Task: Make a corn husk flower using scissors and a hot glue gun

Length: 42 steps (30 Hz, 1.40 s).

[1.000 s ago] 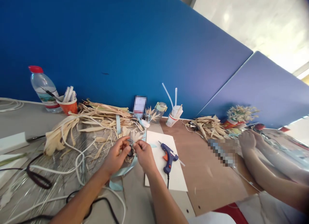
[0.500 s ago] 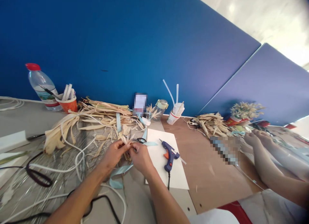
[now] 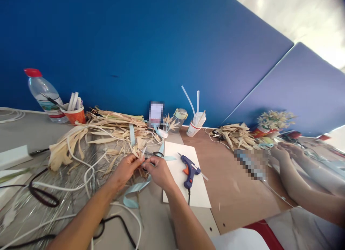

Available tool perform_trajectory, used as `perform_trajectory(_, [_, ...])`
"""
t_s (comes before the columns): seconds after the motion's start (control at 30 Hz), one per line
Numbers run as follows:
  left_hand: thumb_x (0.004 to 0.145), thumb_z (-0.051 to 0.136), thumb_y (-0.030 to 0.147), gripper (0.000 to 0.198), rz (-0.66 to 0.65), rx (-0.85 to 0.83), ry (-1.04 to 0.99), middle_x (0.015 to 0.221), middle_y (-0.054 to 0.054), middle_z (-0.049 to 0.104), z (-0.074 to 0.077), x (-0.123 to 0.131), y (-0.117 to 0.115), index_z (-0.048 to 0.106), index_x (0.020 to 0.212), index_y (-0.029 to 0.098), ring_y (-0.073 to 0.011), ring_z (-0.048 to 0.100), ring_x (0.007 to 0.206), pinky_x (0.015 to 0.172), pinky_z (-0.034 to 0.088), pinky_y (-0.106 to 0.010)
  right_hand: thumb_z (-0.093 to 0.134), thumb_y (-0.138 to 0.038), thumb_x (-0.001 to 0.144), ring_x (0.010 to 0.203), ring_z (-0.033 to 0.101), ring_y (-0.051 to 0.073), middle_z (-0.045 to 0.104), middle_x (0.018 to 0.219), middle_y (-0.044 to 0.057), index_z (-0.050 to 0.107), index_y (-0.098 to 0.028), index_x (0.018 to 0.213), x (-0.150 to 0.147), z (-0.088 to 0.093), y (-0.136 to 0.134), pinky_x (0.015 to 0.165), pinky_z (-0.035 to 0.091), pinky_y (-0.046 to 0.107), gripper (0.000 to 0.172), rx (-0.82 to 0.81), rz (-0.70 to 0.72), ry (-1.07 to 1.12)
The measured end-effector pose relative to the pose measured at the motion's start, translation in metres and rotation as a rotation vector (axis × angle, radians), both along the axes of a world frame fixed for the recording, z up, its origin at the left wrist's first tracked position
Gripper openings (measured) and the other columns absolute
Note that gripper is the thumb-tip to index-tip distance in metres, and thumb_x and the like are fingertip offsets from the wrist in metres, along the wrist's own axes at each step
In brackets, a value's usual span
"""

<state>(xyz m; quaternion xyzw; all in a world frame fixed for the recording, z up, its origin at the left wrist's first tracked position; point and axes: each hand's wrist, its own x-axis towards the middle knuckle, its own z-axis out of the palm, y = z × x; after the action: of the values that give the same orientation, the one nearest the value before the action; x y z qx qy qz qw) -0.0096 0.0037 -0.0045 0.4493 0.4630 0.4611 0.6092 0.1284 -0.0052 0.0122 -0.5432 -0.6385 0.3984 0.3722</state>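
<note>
My left hand (image 3: 128, 168) is closed in a pinch on a pale strip of corn husk, mostly hidden by the fingers. Against its fingertips, my right hand (image 3: 159, 169) is also closed; a small dark thing shows between its thumb and forefinger, too little to name. Just behind the right knuckles lie black-handled scissors (image 3: 158, 154), partly covered. A light blue ribbon (image 3: 130, 198) curls on the table below the hands. Dried husk scraps (image 3: 115, 156) surround them. To the right, a blue glue gun (image 3: 191, 169) with an orange trigger rests on white paper (image 3: 172, 192).
Corn husks (image 3: 118, 120) are heaped along the blue partition (image 3: 134, 45). A bottle (image 3: 44, 95), an orange cup (image 3: 75, 115), a jar (image 3: 179, 120) and a white cup (image 3: 193, 128) stand there. White cables (image 3: 88, 174) cross the left side. Another person's arms (image 3: 299, 174) are at right.
My fingertips have drawn closer together, and the pale husk between them shows less. The view has shifted slightly; the glue gun and ribbon lie as before.
</note>
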Motion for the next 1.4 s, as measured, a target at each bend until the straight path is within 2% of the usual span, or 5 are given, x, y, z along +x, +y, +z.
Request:
perform_trajectory(0.4, [0.063,0.077,0.036,0.032,0.003,-0.078,-0.265,0.073,-0.002,0.068,0.000,-0.001,0.000,0.064,0.083,0.015,-0.0166,0.062,0.069,0.067,0.048,-0.029,0.050,-0.015,0.076,0.059,0.054,0.015,0.062,0.064,0.003,0.064,-0.018,0.069,-0.018,-0.006,-0.010,0.058,0.037,0.026,0.016,0.198,-0.074,-0.183])
perform_trajectory(0.7, [0.064,0.073,0.052,0.045,-0.179,-0.090,-0.518,0.080,-0.008,0.067,-0.002,-0.013,0.003,0.070,0.089,0.015,-0.0169,0.059,0.071,0.067,0.049,-0.028,0.046,-0.016,0.071,0.049,0.046,0.012,0.054,0.056,-0.003,0.058,-0.019,0.065,-0.015,0.003,-0.006,0.050,0.036,0.022,0.014,-0.015,-0.085,0.182])
perform_trajectory(0.8, [0.068,0.075,0.040,0.036,-0.224,-0.103,-0.529,0.081,-0.006,0.066,0.000,-0.012,0.001,0.070,0.092,0.015,-0.0146,0.058,0.070,0.068,0.048,-0.026,0.047,-0.018,0.071,0.051,0.048,0.011,0.055,0.056,-0.003,0.057,-0.018,0.063,-0.012,0.004,-0.005,0.051,0.037,0.022,0.013,-0.029,-0.076,0.220])
perform_trajectory(1.0, [0.071,0.073,0.019,0.017,-0.162,-0.133,-0.526,0.077,-0.005,0.068,0.002,-0.005,-0.001,0.071,0.086,0.013,-0.0120,0.060,0.067,0.066,0.048,-0.021,0.048,-0.017,0.073,0.060,0.052,0.013,0.060,0.064,-0.001,0.058,-0.018,0.063,-0.010,-0.002,-0.002,0.057,0.038,0.022,0.014,0.129,-0.097,0.064])
perform_trajectory(1.4, [0.062,0.079,0.020,0.020,-0.030,-0.110,-0.424,0.074,-0.003,0.071,-0.005,-0.006,0.002,0.071,0.080,0.015,-0.0137,0.063,0.068,0.068,0.051,-0.024,0.055,-0.014,0.075,0.073,0.060,0.019,0.068,0.073,0.005,0.066,-0.018,0.072,-0.011,-0.001,-0.008,0.072,0.037,0.030,0.012,0.343,-0.125,-0.286])
